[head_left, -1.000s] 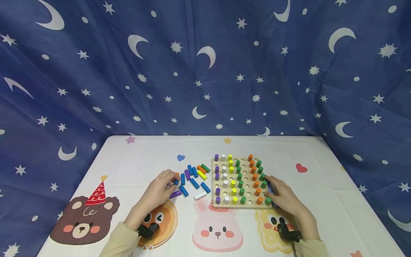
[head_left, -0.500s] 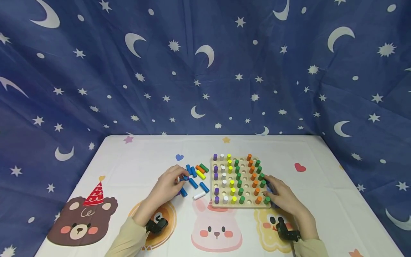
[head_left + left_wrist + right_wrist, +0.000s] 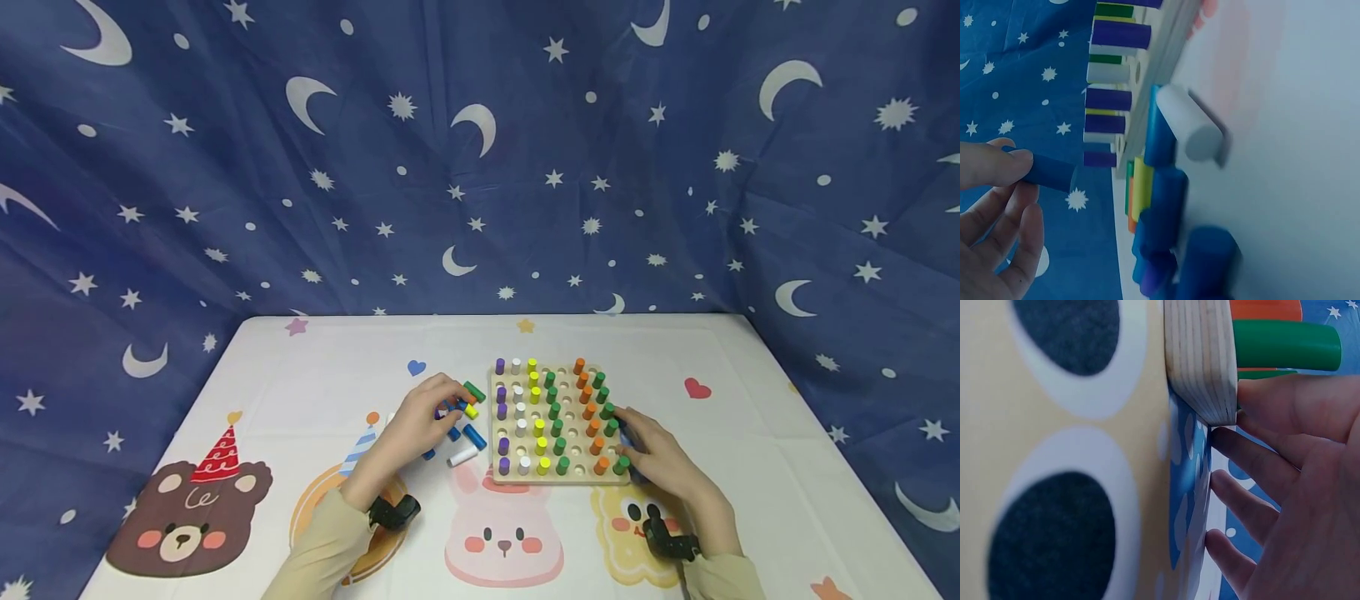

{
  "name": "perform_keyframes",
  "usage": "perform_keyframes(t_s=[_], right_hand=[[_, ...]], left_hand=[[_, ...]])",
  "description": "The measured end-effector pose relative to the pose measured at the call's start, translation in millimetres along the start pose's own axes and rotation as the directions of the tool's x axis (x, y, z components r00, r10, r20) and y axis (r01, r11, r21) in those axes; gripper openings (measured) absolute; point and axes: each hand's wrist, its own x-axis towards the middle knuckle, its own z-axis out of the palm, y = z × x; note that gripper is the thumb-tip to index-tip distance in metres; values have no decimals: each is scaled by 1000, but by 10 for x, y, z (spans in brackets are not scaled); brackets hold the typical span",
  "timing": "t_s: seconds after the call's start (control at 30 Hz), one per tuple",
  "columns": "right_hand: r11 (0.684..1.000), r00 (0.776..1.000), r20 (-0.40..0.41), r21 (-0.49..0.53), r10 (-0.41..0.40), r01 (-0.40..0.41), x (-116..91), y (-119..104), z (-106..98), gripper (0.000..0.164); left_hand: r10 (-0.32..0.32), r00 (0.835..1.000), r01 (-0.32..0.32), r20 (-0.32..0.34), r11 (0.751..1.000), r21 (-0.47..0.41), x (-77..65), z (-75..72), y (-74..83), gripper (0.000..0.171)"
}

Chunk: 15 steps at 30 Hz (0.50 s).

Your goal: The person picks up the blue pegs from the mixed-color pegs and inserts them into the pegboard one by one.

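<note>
My left hand (image 3: 423, 421) is above the loose pegs left of the board. In the left wrist view its thumb and fingers pinch a blue peg (image 3: 1054, 173), held off the table. A wooden pegboard (image 3: 558, 481) carries columns of upright purple, white, yellow, green and orange pegs, with bare holes among them. My right hand (image 3: 660, 454) rests at the board's right edge. In the right wrist view, the thumb touches the board (image 3: 1200, 356) beside a green peg (image 3: 1288, 345); the other fingers extend along its edge and the cloth.
Loose on the cloth lie a white peg (image 3: 462, 456), a blue peg (image 3: 474, 437), a green peg (image 3: 474, 391) and several others partly hidden by the left hand. A cartoon-print cloth (image 3: 405, 333) covers the table; a blue star-patterned curtain (image 3: 525, 250) hangs behind.
My left hand has moved right and slightly away from me, from the pile's left side toward the board. The right hand stays at the board's edge. The head view has shifted slightly.
</note>
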Motion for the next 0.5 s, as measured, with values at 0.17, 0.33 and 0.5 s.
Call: perform_keyframes(t_s=[0.17,0.33,0.5], right_hand=[[1000,1000,-6,5,0,0,7,7,1,57],[1000,1000,-6,8,2,-2,3,12,6,57],[1000,1000,-1,15,6,-6,-1,7,-1,57]], left_hand=[[23,1000,-23,-6,999,-40,100,64,34,22],[27,1000,-25,13,996,-84,200,120,76,21],[24,999,-21,26,995,-99,290,147,146,22]])
